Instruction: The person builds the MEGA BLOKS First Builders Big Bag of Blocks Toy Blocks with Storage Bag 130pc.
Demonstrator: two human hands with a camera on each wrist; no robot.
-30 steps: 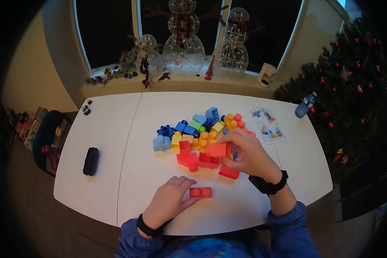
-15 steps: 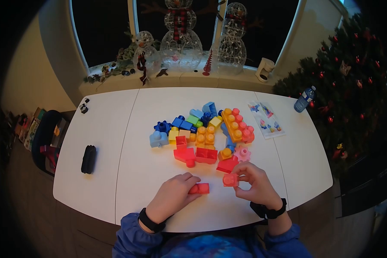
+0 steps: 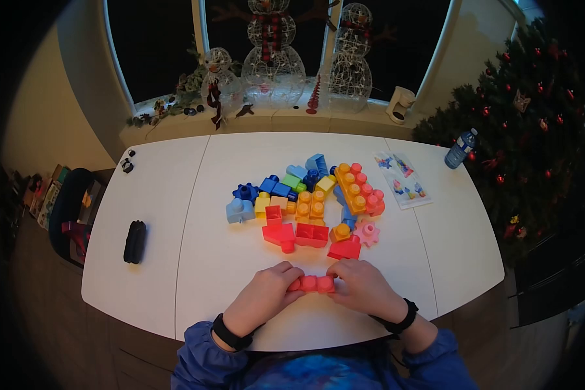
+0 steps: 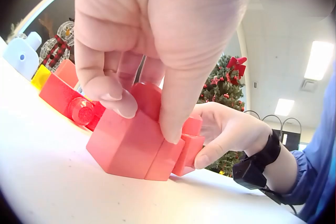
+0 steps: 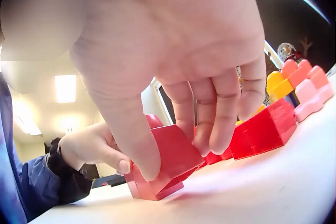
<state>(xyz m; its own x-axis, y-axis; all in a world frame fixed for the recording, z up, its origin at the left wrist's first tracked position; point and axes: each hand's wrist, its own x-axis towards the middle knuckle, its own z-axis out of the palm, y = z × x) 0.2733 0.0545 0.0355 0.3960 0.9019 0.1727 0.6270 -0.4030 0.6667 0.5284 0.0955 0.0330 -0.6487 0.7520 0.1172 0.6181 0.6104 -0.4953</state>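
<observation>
Close to the table's near edge, my left hand [image 3: 261,296] pinches a red building block [image 4: 123,145] between thumb and fingers. In the left wrist view this block stands on the white table. My right hand [image 3: 365,290] pinches another red block [image 5: 176,153] from the opposite side, thumb on the near face. The right-hand block is tilted, right up against the left-hand one. From above, their round studs form a row [image 3: 309,283] between both hands, its ends covered by fingers. Just beyond lie a loose red slanted block [image 3: 344,247] and a red hollow block [image 3: 312,235].
Several yellow, blue, green and pink blocks [image 3: 310,206] spread across the table's middle. A printed sheet [image 3: 403,181] and a water bottle [image 3: 461,149] are at the back right. A black case [image 3: 134,242] lies on the left of the white table [image 3: 227,156].
My right hand has come down and left from above the pile, bringing its red block to the left-hand one. My left hand keeps its grip on the block near the edge.
</observation>
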